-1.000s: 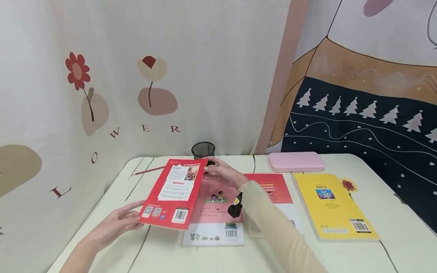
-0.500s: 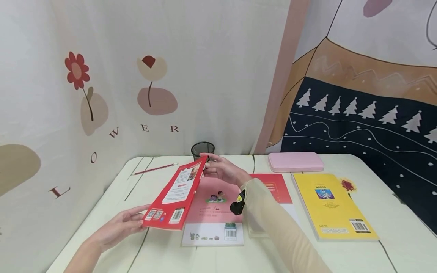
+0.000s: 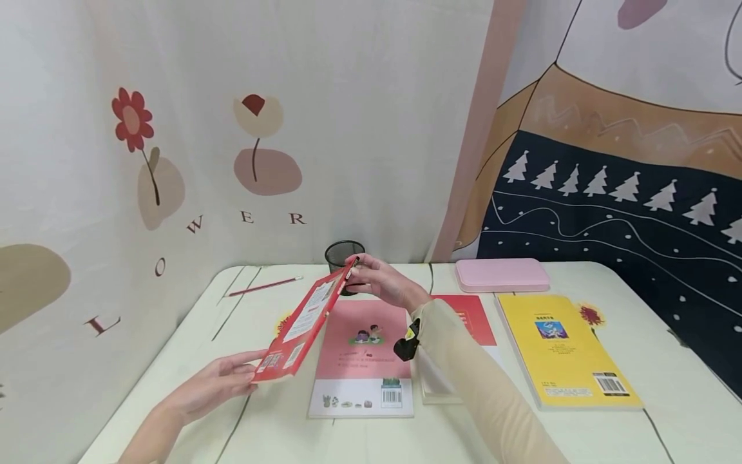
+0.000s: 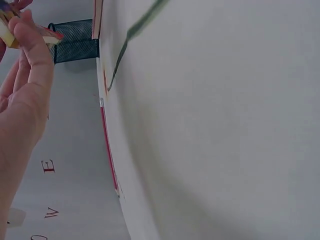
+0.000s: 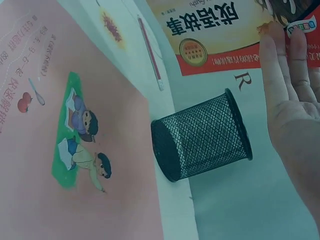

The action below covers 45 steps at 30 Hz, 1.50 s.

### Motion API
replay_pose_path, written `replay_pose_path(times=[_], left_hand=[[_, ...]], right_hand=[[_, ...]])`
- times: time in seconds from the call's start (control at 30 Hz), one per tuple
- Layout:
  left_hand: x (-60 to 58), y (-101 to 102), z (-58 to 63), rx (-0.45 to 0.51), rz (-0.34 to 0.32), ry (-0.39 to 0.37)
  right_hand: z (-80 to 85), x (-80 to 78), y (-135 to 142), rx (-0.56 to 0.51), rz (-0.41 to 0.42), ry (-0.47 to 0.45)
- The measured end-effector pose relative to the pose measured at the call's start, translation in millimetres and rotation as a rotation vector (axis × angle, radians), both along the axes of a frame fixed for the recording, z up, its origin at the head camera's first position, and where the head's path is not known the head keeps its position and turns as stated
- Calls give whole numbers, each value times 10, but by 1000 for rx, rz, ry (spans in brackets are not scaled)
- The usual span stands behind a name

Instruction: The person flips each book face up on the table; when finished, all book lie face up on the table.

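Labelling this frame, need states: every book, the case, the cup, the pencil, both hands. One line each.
Red book, raised, tilted, looks closed
Left hand, gripping its lower corner
Right hand, gripping its upper end
Pink-and-white book, closed, flat
Red-and-white book, closed, flat, partly hidden
Yellow book, closed, flat
Pink case, shut
Mesh cup, upright, no contents visible
Pencil, lying flat

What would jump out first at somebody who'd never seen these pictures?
Probably the red book, held tilted above the table between the left hand and the right hand. Next, perhaps, the yellow book lying flat at the head view's right, with the pink case beyond it. In the right wrist view, the black mesh cup stands out near the centre.
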State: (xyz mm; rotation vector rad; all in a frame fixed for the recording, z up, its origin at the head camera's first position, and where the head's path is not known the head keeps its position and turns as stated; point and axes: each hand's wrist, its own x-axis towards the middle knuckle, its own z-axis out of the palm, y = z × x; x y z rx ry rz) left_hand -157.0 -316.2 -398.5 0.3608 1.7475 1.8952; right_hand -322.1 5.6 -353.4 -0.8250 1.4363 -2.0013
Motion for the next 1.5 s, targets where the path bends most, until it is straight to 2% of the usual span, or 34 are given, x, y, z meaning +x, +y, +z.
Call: replay_pose_path(times=[0.2, 0.33, 0.57, 0.77, 0.93, 1.1, 1.27, 1.4, 1.5], left_hand=[[5, 119, 9, -207, 142, 117], [16, 194, 26, -276, 184, 158], [50, 253, 76, -335, 228, 105], [47, 314, 86, -412, 265, 133], [44, 363, 85, -406, 328, 198], [51, 371, 74, -355, 336, 325], [68, 390, 62, -345, 339, 441], [84, 406, 64, -327, 358, 489], [94, 416, 77, -316, 381, 499]], right_hand=[[44, 10, -2, -49, -64, 46], [53, 7, -5, -45, -125, 64], [60, 11, -6, -26, -231, 33], [61, 16, -20, 31, -318, 24], [45, 11, -42, 112, -396, 22], [13, 3, -38, 169, -446, -3], [-43, -18, -14, 206, -468, -34], [-86, -36, 20, 258, -496, -12], [-94, -36, 53, 305, -509, 11]])
